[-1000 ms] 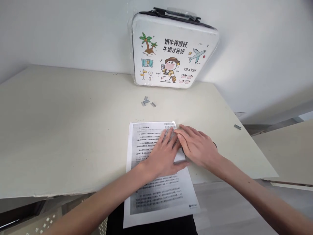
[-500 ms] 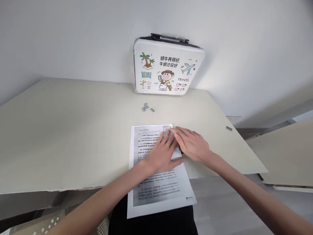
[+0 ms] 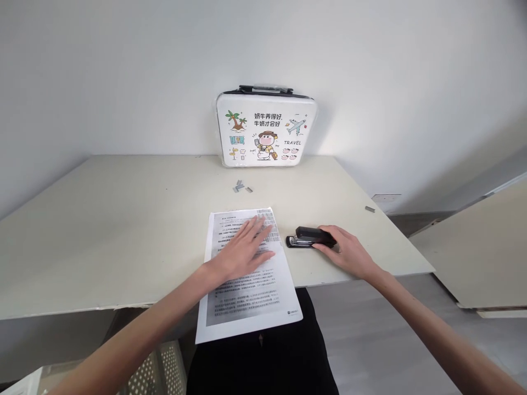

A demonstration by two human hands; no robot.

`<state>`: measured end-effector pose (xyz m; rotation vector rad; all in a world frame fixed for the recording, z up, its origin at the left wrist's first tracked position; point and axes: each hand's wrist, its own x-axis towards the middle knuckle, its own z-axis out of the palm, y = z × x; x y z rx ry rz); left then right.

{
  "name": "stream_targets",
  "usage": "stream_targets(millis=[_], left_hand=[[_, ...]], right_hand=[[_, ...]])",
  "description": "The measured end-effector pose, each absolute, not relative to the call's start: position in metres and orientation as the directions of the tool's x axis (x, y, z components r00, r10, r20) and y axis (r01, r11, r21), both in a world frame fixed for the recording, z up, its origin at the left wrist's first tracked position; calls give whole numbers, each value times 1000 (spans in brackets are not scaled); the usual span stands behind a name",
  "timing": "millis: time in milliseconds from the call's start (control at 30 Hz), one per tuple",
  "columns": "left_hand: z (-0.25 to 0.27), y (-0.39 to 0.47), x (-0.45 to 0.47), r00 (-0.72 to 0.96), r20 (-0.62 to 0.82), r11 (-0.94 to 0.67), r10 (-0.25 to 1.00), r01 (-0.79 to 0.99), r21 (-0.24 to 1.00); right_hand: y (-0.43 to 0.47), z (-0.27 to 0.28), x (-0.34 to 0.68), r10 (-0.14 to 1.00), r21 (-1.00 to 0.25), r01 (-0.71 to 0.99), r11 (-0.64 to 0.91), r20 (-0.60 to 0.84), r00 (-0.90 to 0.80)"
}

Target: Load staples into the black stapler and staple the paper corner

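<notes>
My left hand (image 3: 242, 249) lies flat with fingers spread on a printed sheet of paper (image 3: 247, 304). The paper rests on the table, and its lower part sticks out past the front edge. To the right of the paper, a black stapler (image 3: 309, 236) stands on the tabletop, its head pointing left toward the sheet but apart from it. My right hand (image 3: 348, 252) grips the stapler's rear end, thumb at the front side and fingers over the top.
A white cartoon case (image 3: 265, 131) leans on the wall at the back of the pale table (image 3: 123, 236). Several grey staple strips (image 3: 241, 187) lie in front of it. Another staple strip (image 3: 370, 209) is near the right edge. A perforated bin (image 3: 152, 373) sits below at left.
My right hand has moved right, off the paper's edge, and the stapler now shows in it. My left hand stays on the paper. The view has shifted.
</notes>
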<state>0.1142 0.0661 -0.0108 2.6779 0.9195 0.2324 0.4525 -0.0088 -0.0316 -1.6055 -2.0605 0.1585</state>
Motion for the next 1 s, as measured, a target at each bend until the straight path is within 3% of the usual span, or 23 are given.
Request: stream_targets(millis=[200, 400, 667, 1000], left_hand=[[-4, 48, 28, 709, 95, -711, 699, 677, 190], [3, 17, -10, 739, 78, -740, 669, 652, 164], [-3, 5, 9, 752, 31, -749, 659, 651, 124], [-4, 33, 73, 775, -8, -769, 632, 628, 121]], right_hand=[[-27, -44, 473, 935, -481, 861, 162, 355, 23], [-33, -36, 474, 960, -626, 776, 76, 256, 113], [-27, -29, 477, 973, -739, 670, 76, 203, 113], [-27, -27, 484, 947, -894, 444, 56, 189, 261]])
